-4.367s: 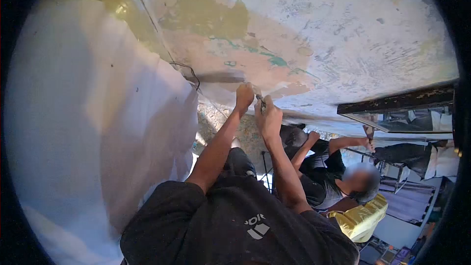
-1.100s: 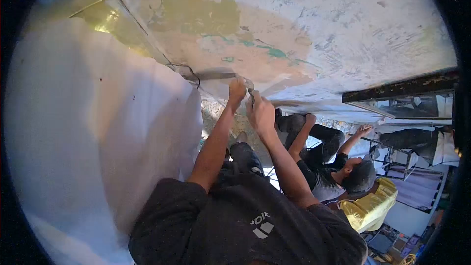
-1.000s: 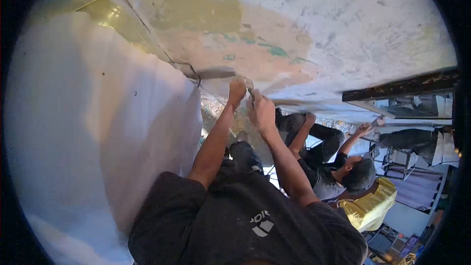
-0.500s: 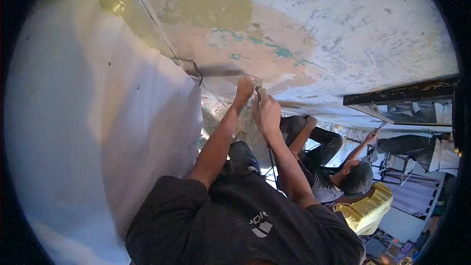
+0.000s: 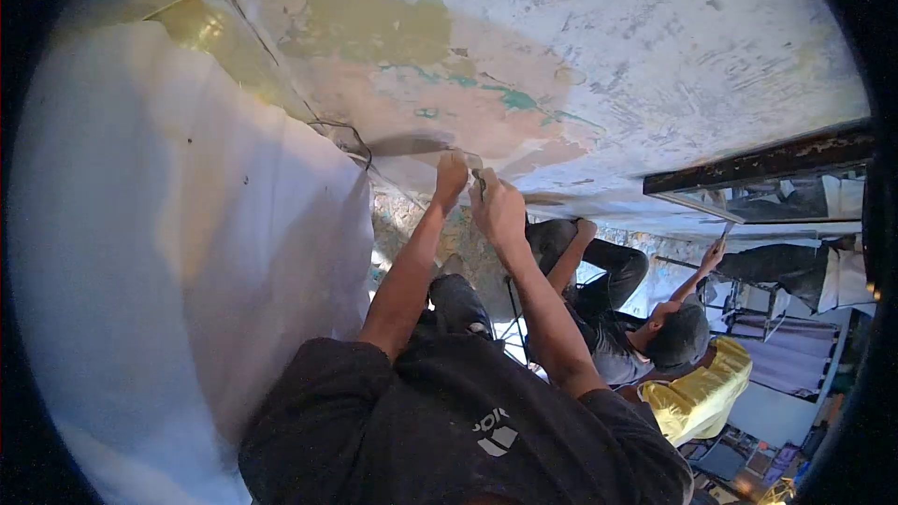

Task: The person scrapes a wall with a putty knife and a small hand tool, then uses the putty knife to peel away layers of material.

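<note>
Both of my hands are raised close together against the patchy, peeling wall [image 5: 524, 47]. My right hand [image 5: 500, 210] is closed around the handle of a small scraper [image 5: 474, 164], whose pale blade shows at the wall. Just left of it, my left hand [image 5: 452, 176] has its fingers bent together beside the blade; whether they hold part of the scraper cannot be made out. Around the hands the wall shows pinkish, olive and green patches.
A large pale sheet [image 5: 271, 224] hangs at the left, with a dark cable [image 5: 351, 131] by its edge. To the right, a person in a cap [image 5: 678, 337] reaches up with a tool below a dark-framed window [image 5: 767, 164]. Yellow cloth [image 5: 702, 397] lies behind that person.
The view has shifted slightly, so the wall and sheet appear a little further left and up. My hands remain close together at the same patch of wall.
</note>
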`<state>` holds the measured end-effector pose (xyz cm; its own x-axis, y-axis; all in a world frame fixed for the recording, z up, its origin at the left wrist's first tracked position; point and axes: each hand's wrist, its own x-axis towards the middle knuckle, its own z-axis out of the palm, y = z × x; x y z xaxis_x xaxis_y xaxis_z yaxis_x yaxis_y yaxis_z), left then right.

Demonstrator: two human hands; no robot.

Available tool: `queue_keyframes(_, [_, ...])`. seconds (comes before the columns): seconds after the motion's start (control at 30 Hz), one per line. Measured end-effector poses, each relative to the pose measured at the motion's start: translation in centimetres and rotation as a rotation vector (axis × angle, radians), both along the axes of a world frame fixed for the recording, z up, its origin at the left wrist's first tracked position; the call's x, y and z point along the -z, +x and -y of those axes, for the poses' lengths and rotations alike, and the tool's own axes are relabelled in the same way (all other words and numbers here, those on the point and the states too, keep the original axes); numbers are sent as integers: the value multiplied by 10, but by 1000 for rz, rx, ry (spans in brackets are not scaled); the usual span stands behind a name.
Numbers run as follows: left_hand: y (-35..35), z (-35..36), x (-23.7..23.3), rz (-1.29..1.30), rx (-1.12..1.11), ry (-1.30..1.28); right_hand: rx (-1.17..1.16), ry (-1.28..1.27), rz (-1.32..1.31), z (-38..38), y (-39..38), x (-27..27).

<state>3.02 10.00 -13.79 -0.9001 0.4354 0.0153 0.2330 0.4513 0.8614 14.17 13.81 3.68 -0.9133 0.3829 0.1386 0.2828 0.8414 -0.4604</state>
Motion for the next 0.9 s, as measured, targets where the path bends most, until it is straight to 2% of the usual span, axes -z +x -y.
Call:
queue_keyframes(0.13, [1, 4, -23, -14, -17, 105, 30, -35, 34, 7, 4, -11])
queue_keyframes(0.2, [4, 6, -63, 522, -138, 251, 46, -44, 6, 1, -3, -1])
queue_keyframes(0.23, [0, 3, -34, 527, -135, 244, 51, -48, 11, -1, -3, 4])
queue_keyframes(0.27, [-7, -4, 18, 473, -145, 292, 14, -59, 15, -4, -4, 8])
queue_keyframes(0.3, [-11, -8, 46, 419, -154, 342, -22, -66, 18, -6, -3, 10])
queue_keyframes(0.33, [-8, -5, 23, 412, -153, 349, -24, -60, 11, -3, -3, 0])
queue_keyframes(0.4, [6, 5, -9, -102, -33, 323, -8, -35, -62, 7, 4, -17])
queue_keyframes(0.53, [-7, -5, 8, 37, -58, 329, 18, -52, -98, 1, 1, -7])
queue_keyframes(0.6, [-3, -2, 4, -367, 9, -19, 10, -70, -71, -8, 0, -4])
queue_keyframes(0.63, [-1, 0, -2, -370, 14, -18, 5, -62, -42, -9, 1, -5])
queue_keyframes(0.73, [1, 4, -18, -296, -39, -35, -32, -33, -44, -1, 5, -13])
queue_keyframes(0.83, [3, 13, -26, -150, 23, 63, -26, -62, -109, 9, 5, -20])
queue_keyframes(0.9, [2, 9, -35, 169, -63, 287, -31, -71, -95, 4, 1, -4])
